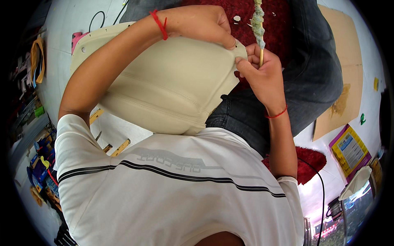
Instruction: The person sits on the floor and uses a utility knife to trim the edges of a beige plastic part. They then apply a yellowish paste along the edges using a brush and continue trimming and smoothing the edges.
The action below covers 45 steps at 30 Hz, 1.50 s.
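Note:
A large cream panel (160, 78) with stitched seams, small holes and an uneven right edge lies across my lap. My left hand (209, 28) grips its top right corner, fingers curled, the thumb near a small hole. Just right of it, my right hand (262, 74) pinches that same corner with thumb and fingers, while also holding a thin wooden stick (257, 28) upright, its upper part coated in lumpy grey-green residue. What my left fingertips touch behind the panel is hidden.
My dark-jeaned leg (312, 82) rests on a red rug (275, 12). Right are cardboard (344, 37), a yellow-purple package (349, 151) and a cable (323, 192). Piled items (45, 151) line the left; yellow strips (121, 147) lie below the panel, a pink object (76, 39) behind it.

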Available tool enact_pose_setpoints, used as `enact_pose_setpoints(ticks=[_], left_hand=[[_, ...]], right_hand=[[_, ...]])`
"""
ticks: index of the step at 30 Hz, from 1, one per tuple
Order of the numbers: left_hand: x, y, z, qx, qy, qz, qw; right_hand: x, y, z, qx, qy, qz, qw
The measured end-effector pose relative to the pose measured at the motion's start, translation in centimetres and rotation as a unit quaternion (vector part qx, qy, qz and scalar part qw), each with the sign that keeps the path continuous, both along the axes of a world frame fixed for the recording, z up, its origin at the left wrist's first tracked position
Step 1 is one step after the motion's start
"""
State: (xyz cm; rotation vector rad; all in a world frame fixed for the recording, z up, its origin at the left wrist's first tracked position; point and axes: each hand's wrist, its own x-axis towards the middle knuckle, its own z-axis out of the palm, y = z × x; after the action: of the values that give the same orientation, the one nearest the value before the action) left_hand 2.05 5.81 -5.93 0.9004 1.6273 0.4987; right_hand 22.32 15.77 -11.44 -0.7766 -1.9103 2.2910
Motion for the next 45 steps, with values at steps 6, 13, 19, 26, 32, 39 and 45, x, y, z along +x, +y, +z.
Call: enact_pose_setpoints(ticks=[6, 13, 19, 26, 32, 39, 45], left_hand=[[-0.4, 0.5, 0.5, -0.024, -0.016, -0.028, 0.999], [-1.5, -0.4, -0.6, 0.03, -0.101, -0.057, 0.993], [-2.0, -0.2, -1.5, 0.044, -0.036, -0.11, 0.992], [-1.5, -0.4, -1.2, 0.036, -0.016, -0.077, 0.996], [-1.3, -0.1, -0.9, 0.015, -0.001, -0.061, 0.998], [-1.4, -0.9, -2.6, 0.07, -0.006, -0.003, 0.998], [-1.6, 0.1, -1.0, -0.015, -0.057, -0.077, 0.995]], right_hand=[[-0.7, 1.5, 0.5, -0.044, -0.039, 0.04, 0.997], [-0.8, 0.4, -1.0, 0.011, -0.019, 0.002, 1.0], [-1.1, 0.8, -1.0, 0.026, -0.008, 0.005, 1.0], [-1.1, 0.8, 0.1, -0.164, -0.018, -0.027, 0.986], [-1.3, 0.3, -0.4, -0.084, -0.038, -0.043, 0.995], [0.3, 0.5, 0.3, -0.079, -0.024, 0.0, 0.997], [-0.1, 0.7, -0.5, -0.105, -0.039, -0.007, 0.994]])
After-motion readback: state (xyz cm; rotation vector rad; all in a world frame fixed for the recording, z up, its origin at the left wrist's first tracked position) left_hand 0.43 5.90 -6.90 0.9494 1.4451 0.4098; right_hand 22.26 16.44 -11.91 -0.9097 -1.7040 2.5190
